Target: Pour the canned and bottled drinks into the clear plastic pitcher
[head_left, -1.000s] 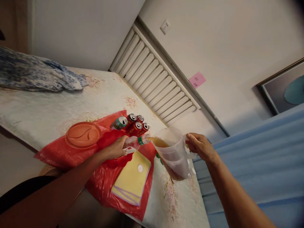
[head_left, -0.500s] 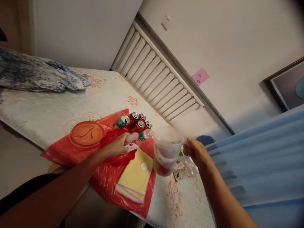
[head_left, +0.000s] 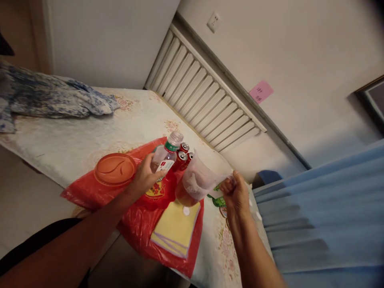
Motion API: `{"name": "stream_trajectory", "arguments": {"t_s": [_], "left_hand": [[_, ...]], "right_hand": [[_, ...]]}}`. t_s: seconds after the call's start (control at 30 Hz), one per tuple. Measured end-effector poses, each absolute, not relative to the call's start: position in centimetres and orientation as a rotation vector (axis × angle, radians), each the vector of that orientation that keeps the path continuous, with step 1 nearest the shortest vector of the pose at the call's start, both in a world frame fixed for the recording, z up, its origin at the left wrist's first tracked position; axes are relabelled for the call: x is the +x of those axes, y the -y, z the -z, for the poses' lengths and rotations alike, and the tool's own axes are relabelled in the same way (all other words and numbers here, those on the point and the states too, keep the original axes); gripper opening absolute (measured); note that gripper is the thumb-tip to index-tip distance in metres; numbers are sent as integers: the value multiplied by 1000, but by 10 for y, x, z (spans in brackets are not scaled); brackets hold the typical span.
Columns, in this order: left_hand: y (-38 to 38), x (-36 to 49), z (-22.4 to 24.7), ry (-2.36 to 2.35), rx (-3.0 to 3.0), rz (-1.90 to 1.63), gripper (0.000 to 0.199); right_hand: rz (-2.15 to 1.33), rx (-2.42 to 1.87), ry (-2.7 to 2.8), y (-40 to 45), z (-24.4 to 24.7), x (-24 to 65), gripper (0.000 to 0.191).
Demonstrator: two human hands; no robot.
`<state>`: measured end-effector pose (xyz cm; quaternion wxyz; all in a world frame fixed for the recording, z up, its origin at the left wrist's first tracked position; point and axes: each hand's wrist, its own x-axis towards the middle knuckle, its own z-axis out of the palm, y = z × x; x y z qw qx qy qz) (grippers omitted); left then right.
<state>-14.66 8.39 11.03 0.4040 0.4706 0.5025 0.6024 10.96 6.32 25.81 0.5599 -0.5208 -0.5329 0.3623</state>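
My left hand (head_left: 147,173) is wrapped round a clear plastic bottle (head_left: 166,159) with a green neck band and an open top, held nearly upright. By its handle, my right hand (head_left: 235,190) grips a translucent plastic pitcher (head_left: 195,180) with brownish liquid inside. The pitcher is tilted, its rim close to the bottle but lower than the bottle's mouth. Under both lies a red plastic sheet (head_left: 138,232) with a folded yellow cloth (head_left: 174,229) and a round white cap (head_left: 186,211) on it. Red cans (head_left: 181,157) stand behind the bottle.
An orange lidded dish (head_left: 115,169) sits on the left of the sheet. Green-labelled bottles (head_left: 218,200) lie beyond the pitcher. A patterned cloth (head_left: 60,96) is at the far left of the table (head_left: 120,130). A radiator (head_left: 204,92) and blue curtain (head_left: 324,208) border it.
My left hand has raised the bottle from a lying tilt to nearly upright. My right hand has moved left with the pitcher, which now tilts more.
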Motion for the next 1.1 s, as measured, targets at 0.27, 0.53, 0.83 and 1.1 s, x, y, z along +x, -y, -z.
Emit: {"name": "stream_trajectory", "arguments": {"t_s": [0.27,0.53,0.83,1.1], "left_hand": [[-80,-156,-110,-1589,1027,-1744,69],[-73,-161,-111,-1674,1029,-1761,64],[-72,-165,-106,-1640,1030,-1861,63],[-55,-162,-112,-1581,1015,-1871,58]], "right_hand": [[-1021,-1103,1100,-78,-214,64,49],[-1036,-1062,1064,-81,-175,38,46],[-1047,-1003,1057,-74,-147,43,47],[-761,-1338,1251,-67,-134,107,50]]}}
